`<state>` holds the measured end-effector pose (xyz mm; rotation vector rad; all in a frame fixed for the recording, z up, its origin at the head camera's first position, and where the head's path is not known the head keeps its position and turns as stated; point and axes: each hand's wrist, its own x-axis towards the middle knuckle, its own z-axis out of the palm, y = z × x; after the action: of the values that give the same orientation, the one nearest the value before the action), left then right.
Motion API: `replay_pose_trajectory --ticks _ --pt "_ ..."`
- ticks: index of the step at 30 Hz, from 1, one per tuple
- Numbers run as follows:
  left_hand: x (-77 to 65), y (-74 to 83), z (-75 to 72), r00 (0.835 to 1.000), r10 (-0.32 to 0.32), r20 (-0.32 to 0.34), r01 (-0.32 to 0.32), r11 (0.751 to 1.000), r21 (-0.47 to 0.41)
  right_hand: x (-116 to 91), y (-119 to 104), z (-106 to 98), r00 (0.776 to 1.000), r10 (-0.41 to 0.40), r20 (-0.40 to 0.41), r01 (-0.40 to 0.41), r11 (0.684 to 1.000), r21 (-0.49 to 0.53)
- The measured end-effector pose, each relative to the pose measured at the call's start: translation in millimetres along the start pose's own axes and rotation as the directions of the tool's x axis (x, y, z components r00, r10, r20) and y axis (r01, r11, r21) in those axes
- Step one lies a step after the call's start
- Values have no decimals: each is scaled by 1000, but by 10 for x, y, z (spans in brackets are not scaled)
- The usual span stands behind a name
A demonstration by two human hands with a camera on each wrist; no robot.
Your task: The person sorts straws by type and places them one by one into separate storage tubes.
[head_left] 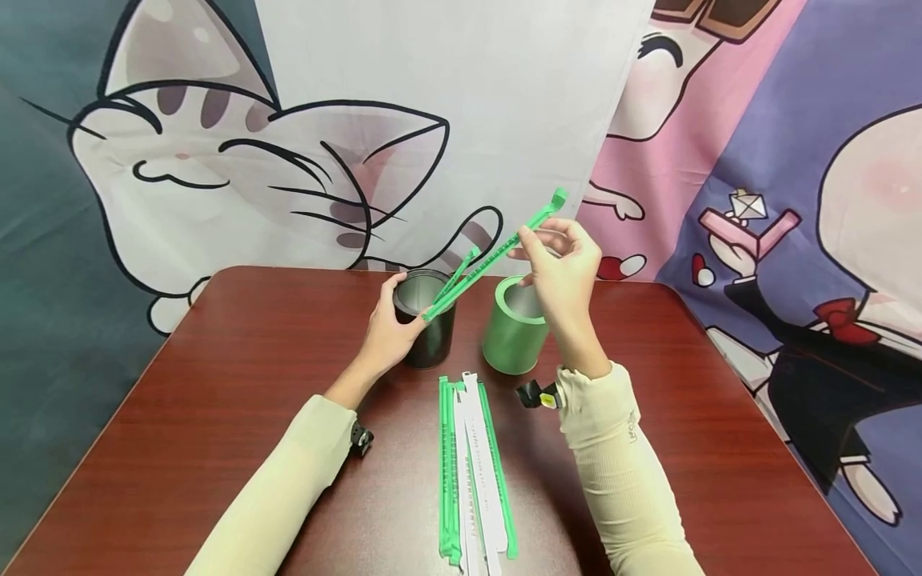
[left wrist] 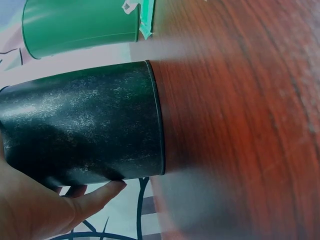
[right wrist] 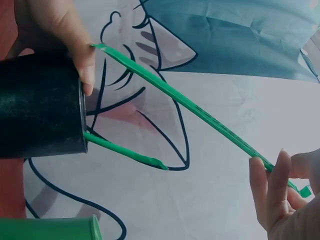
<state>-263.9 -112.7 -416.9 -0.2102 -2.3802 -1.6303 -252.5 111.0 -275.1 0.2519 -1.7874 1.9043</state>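
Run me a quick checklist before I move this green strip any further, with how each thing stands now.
1. Black cup upright, held by the left hand: ok.
2. Held green strip pinched near its upper end by the right hand: ok.
3. Held strip's lower end inside the black cup: not ok; it shows outside, by the left thumb.
4. Other green strip standing in the black cup: ok, leaning.
5. Green cup empty: cannot tell; its bottom is hidden.
6. Loose strips lying clear of both cups: ok.

Left grip (head_left: pixel 391 324) low in a wide curl, right grip (head_left: pixel 566 272) higher in a fingertip pinch.
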Motion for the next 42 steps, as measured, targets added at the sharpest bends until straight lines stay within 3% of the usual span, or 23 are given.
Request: replay_pose_trajectory --ticks 7,11,16,20,25,35,42 --pt "-16 0 7 1000 -20 -2 20 1000 -10 81 27 30 996 10 -86 -1 995 96" --pt "-26 -7 10 1000 -19 2 19 1000 -15 116 102 83 996 10 -84 -1 994 112" --pt "-34 -14 18 1000 -23 7 23 1000 -19 51 237 171 999 9 -34 -7 999 54" --pt "-30 -15 27 1000 -24 4 24 1000 -19 -35 370 210 998 1 55 4 996 -92" --pt "-33 -33 45 1000 -27 1 27 999 -23 -155 521 147 981 53 188 -5 969 -247" --pt "-8 -30 26 1000 -22 7 22 999 -38 -397 572 -61 943 149 298 -65 959 -275" --pt "23 -36 8 1000 -6 2 6 1000 -28 -616 656 -177 920 135 367 -15 950 -313"
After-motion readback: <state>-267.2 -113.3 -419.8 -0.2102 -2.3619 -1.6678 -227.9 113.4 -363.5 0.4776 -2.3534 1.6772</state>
